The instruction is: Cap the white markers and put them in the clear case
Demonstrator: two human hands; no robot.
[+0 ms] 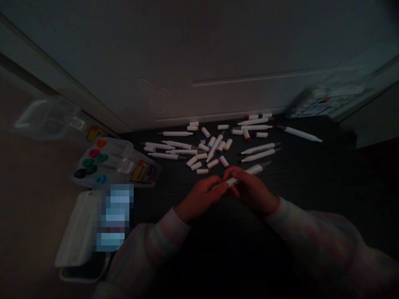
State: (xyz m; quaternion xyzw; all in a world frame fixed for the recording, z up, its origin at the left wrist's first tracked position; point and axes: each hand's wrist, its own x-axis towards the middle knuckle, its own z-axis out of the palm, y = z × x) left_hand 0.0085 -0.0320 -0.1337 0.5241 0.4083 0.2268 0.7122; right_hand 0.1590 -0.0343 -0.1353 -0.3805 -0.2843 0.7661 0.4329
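Observation:
Low over the dark tabletop, my left hand (204,195) and my right hand (252,189) come together around a white marker (233,181). Both sets of fingers are closed on its barrel, which slants up to the right. Beyond my right fingers, a white marker (254,169) with a grey tip points right; I cannot tell whether it is the same one. Just past my hands lie several loose marker caps (213,163) with coloured ends. Uncapped white markers (262,148) are scattered right and left of the caps. The dim light hides fingertip detail.
A clear plastic case (120,149) with coloured pieces stands open on the left, its lid (46,120) tipped back. Nearer me are a lit phone (114,218) and a white object (77,228). A packaged set (327,101) leans at the back right against the pale wall panel (233,50).

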